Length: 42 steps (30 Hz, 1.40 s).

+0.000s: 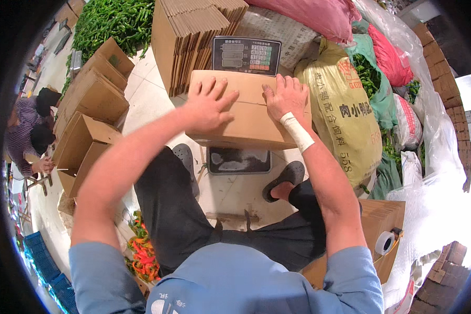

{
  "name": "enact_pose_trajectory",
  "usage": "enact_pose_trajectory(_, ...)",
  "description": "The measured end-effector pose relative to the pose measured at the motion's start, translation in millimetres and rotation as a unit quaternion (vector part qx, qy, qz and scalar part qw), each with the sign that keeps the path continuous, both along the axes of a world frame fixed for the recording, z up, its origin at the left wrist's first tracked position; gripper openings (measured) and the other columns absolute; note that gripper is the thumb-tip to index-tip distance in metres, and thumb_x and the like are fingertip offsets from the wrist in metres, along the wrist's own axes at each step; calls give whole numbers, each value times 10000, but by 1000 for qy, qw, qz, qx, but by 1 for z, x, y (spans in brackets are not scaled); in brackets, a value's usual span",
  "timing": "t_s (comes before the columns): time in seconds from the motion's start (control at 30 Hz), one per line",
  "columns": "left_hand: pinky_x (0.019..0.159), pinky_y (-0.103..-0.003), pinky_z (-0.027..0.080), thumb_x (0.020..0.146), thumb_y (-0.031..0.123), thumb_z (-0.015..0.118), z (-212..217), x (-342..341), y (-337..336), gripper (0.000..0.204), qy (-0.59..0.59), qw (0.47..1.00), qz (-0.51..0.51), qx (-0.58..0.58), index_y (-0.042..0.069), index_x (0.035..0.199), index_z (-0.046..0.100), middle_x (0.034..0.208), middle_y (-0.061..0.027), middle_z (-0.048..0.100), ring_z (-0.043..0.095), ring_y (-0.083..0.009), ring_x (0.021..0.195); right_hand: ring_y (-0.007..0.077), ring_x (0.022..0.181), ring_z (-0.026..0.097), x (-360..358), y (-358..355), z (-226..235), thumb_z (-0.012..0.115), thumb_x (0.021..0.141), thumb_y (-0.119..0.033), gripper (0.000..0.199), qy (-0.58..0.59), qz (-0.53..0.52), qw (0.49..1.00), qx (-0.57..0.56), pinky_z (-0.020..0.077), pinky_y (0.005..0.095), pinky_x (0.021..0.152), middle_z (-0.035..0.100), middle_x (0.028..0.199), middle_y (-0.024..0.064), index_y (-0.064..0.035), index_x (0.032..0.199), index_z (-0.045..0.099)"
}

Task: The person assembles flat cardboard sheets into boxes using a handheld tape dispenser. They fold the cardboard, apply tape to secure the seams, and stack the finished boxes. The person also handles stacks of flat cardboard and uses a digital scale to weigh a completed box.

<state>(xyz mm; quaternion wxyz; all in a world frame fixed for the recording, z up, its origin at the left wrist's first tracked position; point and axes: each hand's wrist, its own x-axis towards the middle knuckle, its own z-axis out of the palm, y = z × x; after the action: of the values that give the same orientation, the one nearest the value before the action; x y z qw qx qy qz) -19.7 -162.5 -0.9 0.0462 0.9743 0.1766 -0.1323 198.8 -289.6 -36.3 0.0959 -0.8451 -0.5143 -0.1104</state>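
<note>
A closed brown cardboard box (248, 120) rests on a platform scale, its top flaps meeting along a seam. The scale's dark platform (239, 161) shows below the near edge of the box, and its display panel with keypad (247, 55) stands just behind. My left hand (208, 104) lies on the left part of the box top, fingers spread. On the right part my right hand (289, 97) presses with its fingers stretched toward the far edge. A pale wrap (297, 132) circles my right wrist. Neither hand grips anything.
Flattened cartons (186, 36) are stacked behind the scale. Open boxes (91, 141) stand at left, near green peppers (110, 23) and a person (31, 128). Full yellow sacks (343, 110) crowd the right. A tape roll (384, 243) sits by cartons at lower right; red peppers (143, 254) lie lower left.
</note>
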Motion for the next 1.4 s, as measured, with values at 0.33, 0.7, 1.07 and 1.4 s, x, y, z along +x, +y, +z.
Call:
enact_pose_trajectory(0.33,1183,-666,92,1017,467,390,-37,15,-41,577,-184,955,212,91,219,1539,386,1630,-154,301,206,-375,1528,259,1428,382,48,-44,-12,458,997,-472,618,75,55,995,22,320,468,1118,468,1511,131,-60,1457,487)
enact_pose_trajectory(0.7,1028,-506,449,965,413,588,-51,-8,-13,581,-328,899,269,110,4,1376,546,1425,-356,450,539,-499,1184,326,1331,469,53,-37,-30,569,957,-340,467,174,69,971,148,394,450,1102,572,1365,163,-18,1296,597)
enact_pose_trajectory(1.07,966,-467,507,970,337,575,-49,-11,-11,431,-306,909,220,179,88,1316,642,1386,-316,523,594,-462,1127,288,1300,493,43,-31,-27,572,946,-302,416,109,-5,988,111,440,436,1028,575,1361,106,-69,1288,612)
enact_pose_trajectory(1.4,1059,-416,453,849,435,718,-49,-21,-3,813,-359,872,332,0,58,1500,412,1513,-241,445,515,-359,1312,402,1384,443,56,-42,-41,645,938,-483,793,357,-49,916,175,352,408,1147,446,1486,283,-25,1516,355)
